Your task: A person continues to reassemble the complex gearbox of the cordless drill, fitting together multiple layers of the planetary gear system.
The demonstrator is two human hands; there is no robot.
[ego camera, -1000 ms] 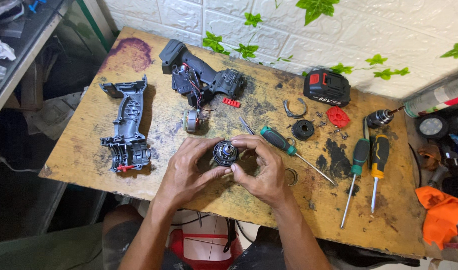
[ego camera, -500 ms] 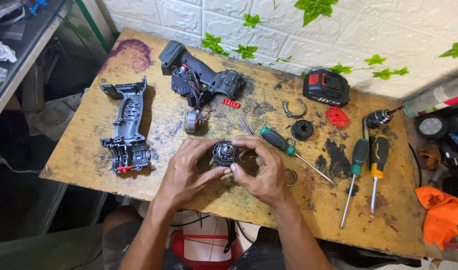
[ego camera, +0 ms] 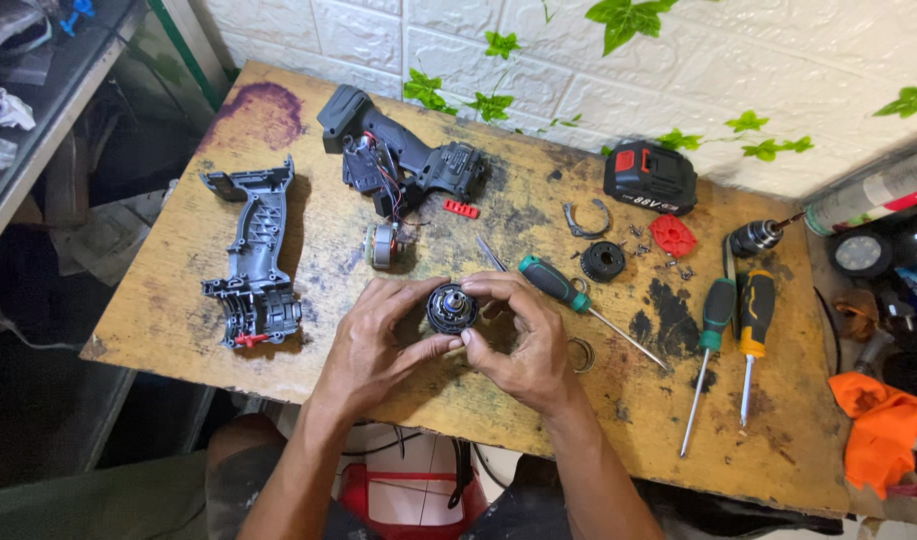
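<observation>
A round, ribbed black gear housing (ego camera: 451,307) with a metal hub sits between both hands above the scuffed, stained wooden desk (ego camera: 278,120). The left hand (ego camera: 378,345) cups it from the side, fingers closed on its rim; the right hand (ego camera: 518,335) pinches it from above. A green-handled screwdriver (ego camera: 558,288) lies just beside them.

A worn wooden table (ego camera: 278,130) stands against a white brick-pattern wall (ego camera: 678,70). Green ivy leaves (ego camera: 628,15) hang there.
</observation>
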